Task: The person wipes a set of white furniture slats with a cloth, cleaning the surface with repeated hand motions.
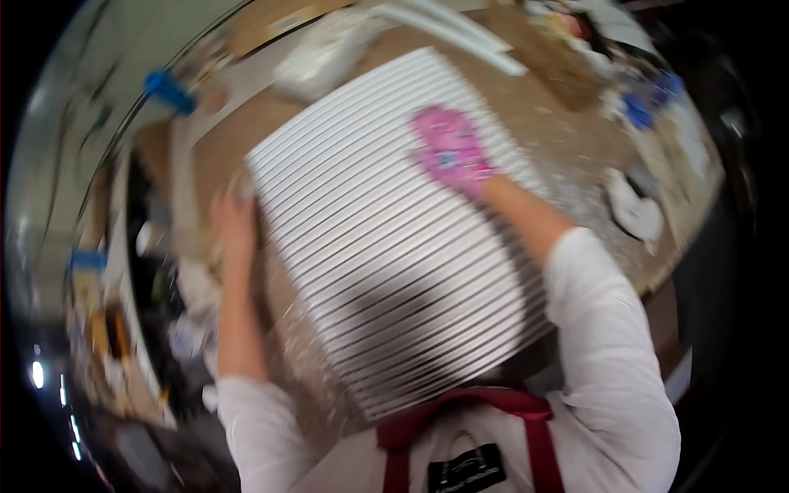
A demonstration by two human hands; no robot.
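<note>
A large white ribbed panel (353,197) lies tilted across the table in front of me. My right hand (450,148) rests on its upper right part, covered by a pink patterned glove or cloth; I cannot tell which, and the fingers do not show separately. My left hand (234,215) is bare and blurred, beside the panel's left edge. Whether it grips that edge cannot be made out. A dark shadow falls over the panel's lower half.
Brown board (542,123) covers the table, with clear plastic film (575,193) right of the panel. Beyond lie a white wrapped bundle (329,53) and white strips (460,37). A blue cup-like object (170,90) is far left; a white and black object (634,205) lies right.
</note>
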